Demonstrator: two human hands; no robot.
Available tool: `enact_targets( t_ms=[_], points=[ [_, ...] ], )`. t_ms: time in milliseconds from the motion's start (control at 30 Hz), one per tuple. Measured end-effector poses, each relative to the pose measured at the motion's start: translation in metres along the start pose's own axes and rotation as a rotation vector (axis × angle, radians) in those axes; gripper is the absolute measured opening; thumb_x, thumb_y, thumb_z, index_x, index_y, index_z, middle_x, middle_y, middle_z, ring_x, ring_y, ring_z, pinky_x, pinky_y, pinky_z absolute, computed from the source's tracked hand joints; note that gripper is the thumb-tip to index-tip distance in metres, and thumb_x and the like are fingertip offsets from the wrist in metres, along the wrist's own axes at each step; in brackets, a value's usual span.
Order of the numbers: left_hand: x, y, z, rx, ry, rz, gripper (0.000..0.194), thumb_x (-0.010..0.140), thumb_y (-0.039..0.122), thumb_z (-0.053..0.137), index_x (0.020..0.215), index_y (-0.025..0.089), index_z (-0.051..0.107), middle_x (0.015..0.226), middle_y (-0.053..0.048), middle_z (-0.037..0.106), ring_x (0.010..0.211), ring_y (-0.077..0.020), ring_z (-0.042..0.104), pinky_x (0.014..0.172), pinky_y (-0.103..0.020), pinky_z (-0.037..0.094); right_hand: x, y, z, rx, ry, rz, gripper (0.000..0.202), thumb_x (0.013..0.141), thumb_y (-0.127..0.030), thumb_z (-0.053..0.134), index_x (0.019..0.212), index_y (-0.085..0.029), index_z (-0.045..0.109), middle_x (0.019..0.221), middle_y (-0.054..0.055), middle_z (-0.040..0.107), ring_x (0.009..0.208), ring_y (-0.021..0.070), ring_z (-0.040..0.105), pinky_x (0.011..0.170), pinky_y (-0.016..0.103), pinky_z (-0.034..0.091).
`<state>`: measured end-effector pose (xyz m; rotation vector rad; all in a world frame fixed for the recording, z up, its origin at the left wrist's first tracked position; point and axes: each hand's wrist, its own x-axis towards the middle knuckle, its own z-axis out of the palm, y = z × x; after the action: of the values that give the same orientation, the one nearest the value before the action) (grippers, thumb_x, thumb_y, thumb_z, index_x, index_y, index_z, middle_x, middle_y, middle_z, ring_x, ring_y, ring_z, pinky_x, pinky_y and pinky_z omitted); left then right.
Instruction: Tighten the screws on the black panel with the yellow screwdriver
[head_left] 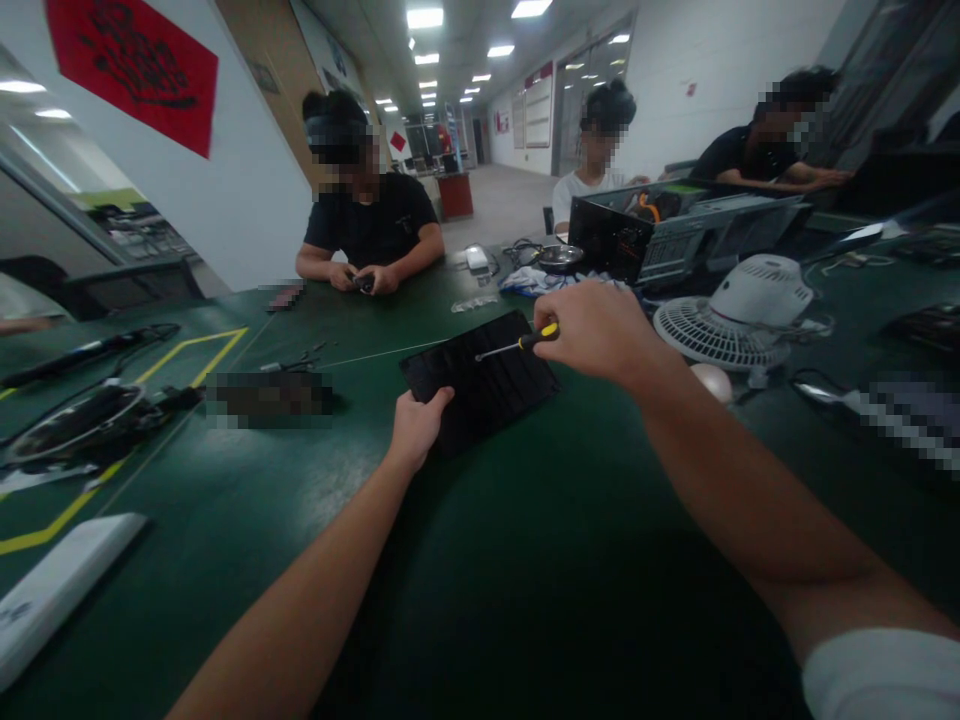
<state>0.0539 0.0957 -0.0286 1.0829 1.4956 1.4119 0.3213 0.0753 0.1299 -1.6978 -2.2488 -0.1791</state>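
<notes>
A flat black rectangular panel [480,400] lies tilted to the view just above or on the green table; I cannot tell whether it touches. At its left edge my left hand [417,425] grips it, thumb on top and fingers hidden beneath. My right hand [592,330] is closed around the yellow and black handle of a screwdriver [529,340]. The thin metal shaft points left over the panel, its tip near the panel's upper middle. Whether the tip touches the surface is unclear.
On the green table [360,510] are a white fan [724,315] and an open computer case [645,235] at right, a white box [67,590] at front left, and cables and a racket-like object [82,425] at left. A person [371,225] sits opposite; two others sit farther right.
</notes>
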Motion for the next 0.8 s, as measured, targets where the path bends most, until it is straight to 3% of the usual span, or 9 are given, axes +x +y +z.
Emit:
enact_targets(
  t_ms=[567,800],
  points=[
    [0.0009,-0.0011,-0.0021,0.005,-0.020,-0.005,0.043,0.065,0.042,0.092,0.094,0.015,0.076,0.091,-0.010,0.080,0.083,-0.0286,0.076,0.084,-0.043,0.062,-0.0024,-0.0071,-0.0001,-0.020,-0.026,0.008,0.024,0.087,-0.033,0.073,0.106,-0.024,0.085,0.110,0.012,0.083,0.105,0.0356,0.074,0.077,0.041,0.046],
    [0.0031,-0.0041,-0.0027,-0.007,-0.008,-0.006,0.041,0.064,0.041,0.093,0.092,0.016,0.075,0.090,-0.010,0.079,0.082,-0.0279,0.075,0.084,-0.043,0.062,-0.0029,-0.0045,0.0049,-0.012,0.042,-0.038,0.020,0.086,-0.028,0.074,0.104,-0.025,0.084,0.108,0.011,0.083,0.101,0.0323,0.073,0.077,0.040,0.045]
  ],
)
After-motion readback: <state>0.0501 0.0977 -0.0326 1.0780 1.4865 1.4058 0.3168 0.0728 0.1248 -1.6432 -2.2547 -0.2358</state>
